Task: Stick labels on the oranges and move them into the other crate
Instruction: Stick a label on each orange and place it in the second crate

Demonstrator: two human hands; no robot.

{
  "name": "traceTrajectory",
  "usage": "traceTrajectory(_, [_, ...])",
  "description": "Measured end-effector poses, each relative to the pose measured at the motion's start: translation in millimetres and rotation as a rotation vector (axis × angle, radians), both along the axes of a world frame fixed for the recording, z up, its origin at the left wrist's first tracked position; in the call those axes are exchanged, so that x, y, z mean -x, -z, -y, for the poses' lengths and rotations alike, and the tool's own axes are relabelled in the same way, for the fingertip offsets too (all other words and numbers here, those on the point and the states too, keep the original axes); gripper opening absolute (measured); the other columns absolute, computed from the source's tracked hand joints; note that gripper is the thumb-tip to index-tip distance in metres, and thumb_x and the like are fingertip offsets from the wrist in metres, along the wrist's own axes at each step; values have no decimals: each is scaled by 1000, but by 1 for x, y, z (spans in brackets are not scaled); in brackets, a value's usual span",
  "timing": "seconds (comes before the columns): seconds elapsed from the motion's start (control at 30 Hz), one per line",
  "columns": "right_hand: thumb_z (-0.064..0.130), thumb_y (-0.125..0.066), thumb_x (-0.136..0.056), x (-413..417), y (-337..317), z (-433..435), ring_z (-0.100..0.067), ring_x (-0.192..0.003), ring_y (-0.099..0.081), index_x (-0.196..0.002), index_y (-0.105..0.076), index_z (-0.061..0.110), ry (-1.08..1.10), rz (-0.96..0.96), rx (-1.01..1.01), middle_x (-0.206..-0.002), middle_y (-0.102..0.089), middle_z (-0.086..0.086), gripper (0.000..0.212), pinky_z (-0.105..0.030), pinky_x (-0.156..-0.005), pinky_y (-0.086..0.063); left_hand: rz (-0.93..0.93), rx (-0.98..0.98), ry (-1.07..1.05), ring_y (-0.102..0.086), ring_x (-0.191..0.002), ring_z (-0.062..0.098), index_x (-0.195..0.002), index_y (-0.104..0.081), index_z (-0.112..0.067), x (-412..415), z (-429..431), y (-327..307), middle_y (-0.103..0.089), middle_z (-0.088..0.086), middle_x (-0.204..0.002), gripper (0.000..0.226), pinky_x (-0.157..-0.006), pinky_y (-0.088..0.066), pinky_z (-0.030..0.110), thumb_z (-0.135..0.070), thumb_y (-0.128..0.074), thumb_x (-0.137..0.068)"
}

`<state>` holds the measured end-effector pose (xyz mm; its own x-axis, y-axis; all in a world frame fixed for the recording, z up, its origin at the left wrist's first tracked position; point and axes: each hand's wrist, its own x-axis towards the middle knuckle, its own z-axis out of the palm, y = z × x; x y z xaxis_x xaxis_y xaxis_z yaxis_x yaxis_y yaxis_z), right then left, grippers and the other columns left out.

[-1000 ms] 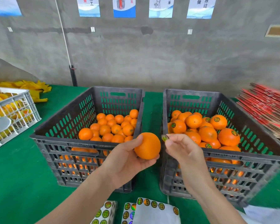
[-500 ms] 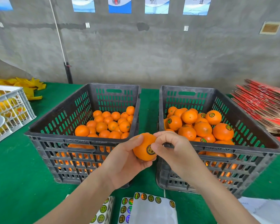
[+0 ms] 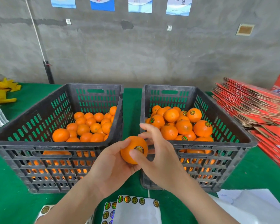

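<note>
Between the left crate of bare fruit and the right crate of labelled fruit, above the green bench, the left hand cups the orange. The right hand, curled half a second ago, has splayed its fingers, thumb pressing beside the round label (print unreadable).

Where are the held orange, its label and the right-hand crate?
held orange [image 3: 126, 155]: head view, bare peel left of the label
label [image 3: 139, 149]: head view, middle of the sticker
right-hand crate [image 3: 225, 143]: head view, front rim
</note>
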<state>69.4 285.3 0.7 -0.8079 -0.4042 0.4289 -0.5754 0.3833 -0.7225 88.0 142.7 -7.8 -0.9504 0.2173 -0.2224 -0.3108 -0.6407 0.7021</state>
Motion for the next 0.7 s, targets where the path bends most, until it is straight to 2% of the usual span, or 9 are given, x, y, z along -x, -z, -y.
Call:
traceTrajectory(0.13, [26,-75,-69,15,-5,-15,0,-104,-44,-125,-45,25,40,-72,-84,-118,-48,9,64,-5,-82,-37,-122,77,101,-64,-108,27,-122,-60,-9,14,-23,-11,-63,16,-123,50,-84,-57,37,-42,-44,-87])
traceTrajectory(0.2, [20,-75,-68,42,-14,-34,-6,-103,-45,-122,-46,24,181,-78,-124,-115,-47,5,61,-9,-76,-35,-186,309,35,-64,-105,24,-119,-60,-20,30,-34,-14,-63,8,-123,49,-80,-56,34,-49,-42,-83])
traceTrajectory(0.3, [22,-71,-71,99,-23,-76,-25,-109,-48,-125,-43,17,468,10,-359,-115,-41,-4,61,-26,-84,-37,-193,563,-47,-63,-97,19,-128,-50,-22,53,-43,-15,-58,1,-121,36,-69,-53,27,-37,-37,-98])
traceTrajectory(0.37, [27,-67,-75,129,-22,-105,-34,-113,-50,-132,-36,12,601,223,-603,-124,-43,-12,66,-35,-89,-43,-165,586,-36,-64,-95,17,-138,-42,-13,65,-42,-11,-60,3,-115,41,-67,-52,26,-29,-33,-102])
traceTrajectory(0.43, [27,-67,-76,147,-12,-123,-34,-104,-55,-133,-31,6,605,372,-801,-117,-51,-14,71,-35,-77,-47,-155,574,-43,-65,-93,16,-136,-44,-9,70,-40,-9,-64,4,-108,40,-67,-52,27,-27,-34,-102])
traceTrajectory(0.5, [25,-68,-76,154,-4,-129,-30,-89,-57,-126,-35,4,547,415,-867,-97,-54,-11,64,-33,-64,-44,-161,562,-53,-69,-86,13,-123,-53,-11,73,-37,-6,-69,4,-99,32,-67,-53,27,-27,-36,-101])
traceTrajectory(0.57, [22,-70,-76,156,0,-130,-31,-93,-56,-127,-36,6,550,437,-886,-98,-53,-12,63,-36,-68,-45,-178,558,-57,-70,-80,12,-111,-60,-13,72,-33,-2,-73,1,-90,29,-68,-54,28,-29,-38,-101])
traceTrajectory(0.63, [20,-74,-75,152,-2,-130,-37,-113,-48,-133,-36,9,618,318,-864,-120,-48,-16,70,-44,-88,-45,-179,524,-75,-70,-80,12,-109,-61,-14,70,-29,0,-74,0,-86,29,-68,-54,27,-29,-39,-100])
traceTrajectory(0.7, [19,-72,-77,129,-3,-118,-34,-116,-47,-126,-49,9,632,-65,-548,-124,-50,-15,55,-42,-95,-41,-184,508,-99,-70,-84,14,-109,-62,-13,67,-26,2,-73,1,-88,28,-67,-55,25,-28,-40,-100])
